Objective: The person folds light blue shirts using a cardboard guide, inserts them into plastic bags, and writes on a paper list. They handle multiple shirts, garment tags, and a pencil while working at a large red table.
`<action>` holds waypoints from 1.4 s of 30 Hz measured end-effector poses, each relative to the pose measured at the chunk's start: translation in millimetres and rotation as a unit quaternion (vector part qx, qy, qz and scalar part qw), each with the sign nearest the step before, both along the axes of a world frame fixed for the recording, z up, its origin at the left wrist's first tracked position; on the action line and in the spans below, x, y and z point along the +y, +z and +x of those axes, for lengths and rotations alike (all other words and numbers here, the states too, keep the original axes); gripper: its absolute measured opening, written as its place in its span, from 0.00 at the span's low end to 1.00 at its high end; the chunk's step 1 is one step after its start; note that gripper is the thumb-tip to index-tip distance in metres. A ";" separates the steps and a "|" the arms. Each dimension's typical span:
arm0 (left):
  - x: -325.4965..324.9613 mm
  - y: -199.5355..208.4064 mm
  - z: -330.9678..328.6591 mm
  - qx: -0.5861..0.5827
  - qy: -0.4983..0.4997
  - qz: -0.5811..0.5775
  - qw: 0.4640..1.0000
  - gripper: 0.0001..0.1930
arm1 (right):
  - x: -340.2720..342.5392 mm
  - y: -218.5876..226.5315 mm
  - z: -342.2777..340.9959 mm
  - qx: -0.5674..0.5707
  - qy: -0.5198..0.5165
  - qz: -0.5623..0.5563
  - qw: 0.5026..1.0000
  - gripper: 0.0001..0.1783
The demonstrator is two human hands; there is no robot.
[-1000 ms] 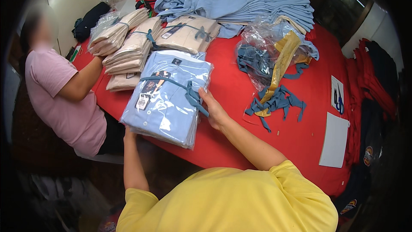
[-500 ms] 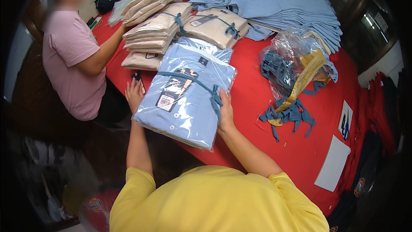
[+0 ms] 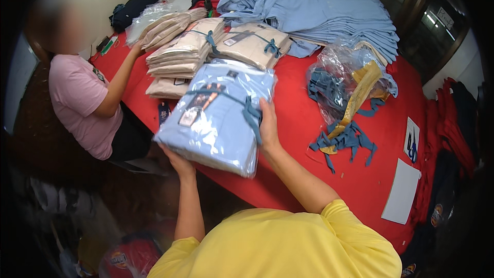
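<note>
A stack of folded light-blue garments in clear plastic bags, tied with a blue-grey fabric strip, is between my hands, slightly tilted. My right hand grips its right side, by the tied strip. My left hand supports the near left corner from below, its fingertips partly hidden under the plastic. A dark hang tag lies on the red table, just beyond the stack's left edge. A printed tag shows through the top bag.
Bagged cream garments and a tied cream bundle stand beyond. A person in pink reaches to the cream bags from the left. Blue garments are piled at the back. Fabric strips, crumpled plastic and scissors lie right.
My left hand has left the dark tag on the table and come under the stack's near left corner. The stack has shifted slightly left. The other person's hand has moved farther back.
</note>
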State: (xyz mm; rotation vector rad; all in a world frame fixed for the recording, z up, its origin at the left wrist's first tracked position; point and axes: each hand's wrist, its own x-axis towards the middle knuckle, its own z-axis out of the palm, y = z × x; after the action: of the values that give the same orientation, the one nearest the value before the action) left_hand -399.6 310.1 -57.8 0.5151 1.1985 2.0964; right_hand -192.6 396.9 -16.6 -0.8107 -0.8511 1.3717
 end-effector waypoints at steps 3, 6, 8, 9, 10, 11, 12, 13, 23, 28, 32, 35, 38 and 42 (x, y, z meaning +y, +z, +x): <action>31.1 47.1 1.6 0.125 -0.020 -0.031 0.991 0.33 | 35.4 31.3 -2.5 -0.005 -0.023 0.048 0.999 0.44; 90.2 9.7 -34.9 0.311 -0.101 -0.161 0.931 0.36 | 83.4 12.4 4.3 -0.031 -0.081 -0.030 0.996 0.49; 87.9 -3.6 -32.5 0.264 -0.073 -0.152 0.950 0.35 | 90.9 5.1 7.4 -0.047 -0.085 -0.044 0.994 0.52; 89.4 -12.5 -33.8 0.241 -0.053 -0.142 0.959 0.35 | 89.1 11.6 7.4 -0.036 -0.058 -0.027 0.997 0.54; 86.1 -21.4 -31.0 0.215 -0.040 -0.135 0.966 0.35 | 86.5 14.0 11.4 -0.028 -0.036 -0.015 0.999 0.56; 81.6 -29.4 -30.6 0.190 -0.027 -0.129 0.973 0.34 | 94.1 11.4 14.3 -0.060 -0.049 -0.019 0.997 0.57; 73.5 -34.1 -27.5 0.174 -0.015 -0.125 0.977 0.34 | 98.8 7.1 23.0 -0.087 -0.059 -0.019 0.994 0.57; 64.6 -34.9 -27.3 0.159 -0.001 -0.119 0.980 0.34 | 105.5 4.0 31.6 -0.112 -0.068 -0.016 0.991 0.57; -37.8 -54.1 36.7 0.483 0.072 -0.084 0.869 0.49 | 148.3 -57.2 39.5 -0.014 -0.014 0.030 0.999 0.30; -45.8 -51.1 37.1 0.633 0.053 -0.097 0.766 0.54 | 162.8 -65.3 43.1 -0.018 0.012 0.052 0.998 0.32; -10.9 -55.4 4.2 0.591 0.004 -0.129 0.796 0.45 | 141.7 -34.2 44.0 0.041 0.122 -0.006 0.992 0.36; 14.3 -62.5 -14.1 0.431 -0.045 -0.125 0.893 0.43 | 148.5 -51.7 58.3 0.004 0.158 -0.064 0.985 0.38; 35.3 -68.9 -24.2 0.320 -0.005 -0.068 0.945 0.43 | 127.3 -42.0 54.6 -0.033 0.156 -0.093 0.983 0.40; 37.1 -28.0 -11.6 -0.061 -0.081 0.012 0.995 0.45 | 90.5 -17.4 62.8 -0.075 0.200 -0.107 0.971 0.45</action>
State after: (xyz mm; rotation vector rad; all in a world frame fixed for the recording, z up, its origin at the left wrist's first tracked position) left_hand -411.2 347.2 -85.8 0.4717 1.0283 1.9759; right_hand -129.8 487.3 -33.9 -0.9520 -1.0363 1.7981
